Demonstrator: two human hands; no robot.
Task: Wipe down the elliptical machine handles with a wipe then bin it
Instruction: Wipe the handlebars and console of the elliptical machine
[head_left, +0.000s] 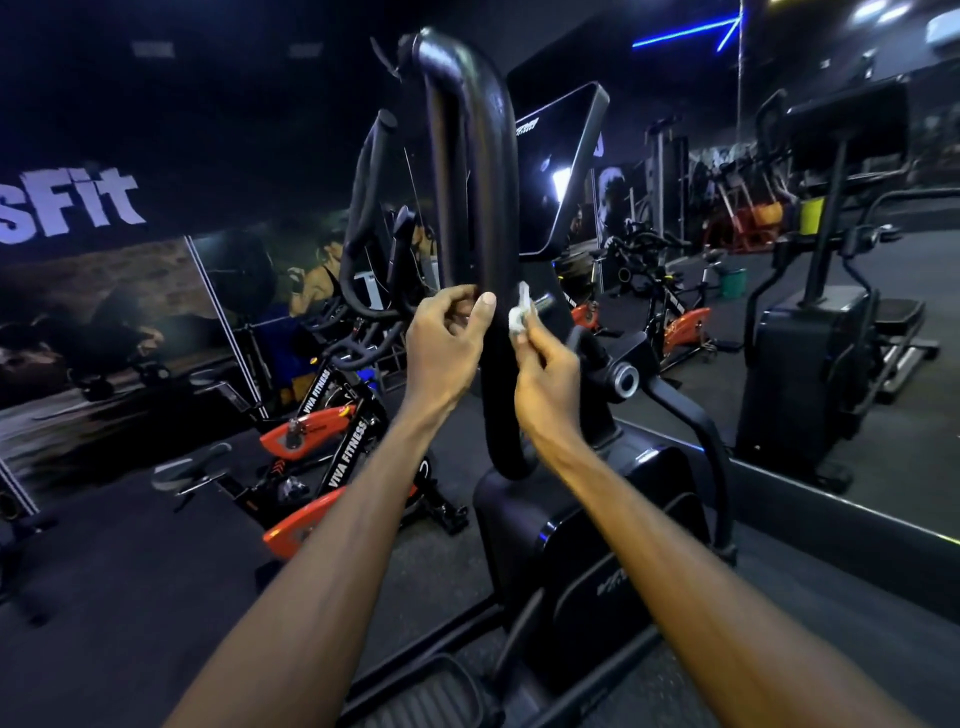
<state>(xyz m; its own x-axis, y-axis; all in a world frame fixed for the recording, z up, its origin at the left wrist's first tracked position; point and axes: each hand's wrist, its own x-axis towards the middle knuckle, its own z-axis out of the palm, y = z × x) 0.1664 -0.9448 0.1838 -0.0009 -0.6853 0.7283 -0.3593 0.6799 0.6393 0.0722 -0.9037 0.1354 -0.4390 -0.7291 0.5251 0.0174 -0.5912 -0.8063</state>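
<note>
The left hand (447, 338) curls its fingers (485, 306) round the black elliptical handle (480, 171), gripping it low on its upright loop, thumb laid across the front. Just to the right, the right hand (545, 371) pinches a small crumpled white wipe (521, 314) between thumb and fingers, the wipe touching or just beside the handle's right edge; I cannot tell which. Behind the handle stands the machine's dark console screen (561, 171), and orange-and-black spin bikes (317, 431) sit on the floor to the left.
</note>
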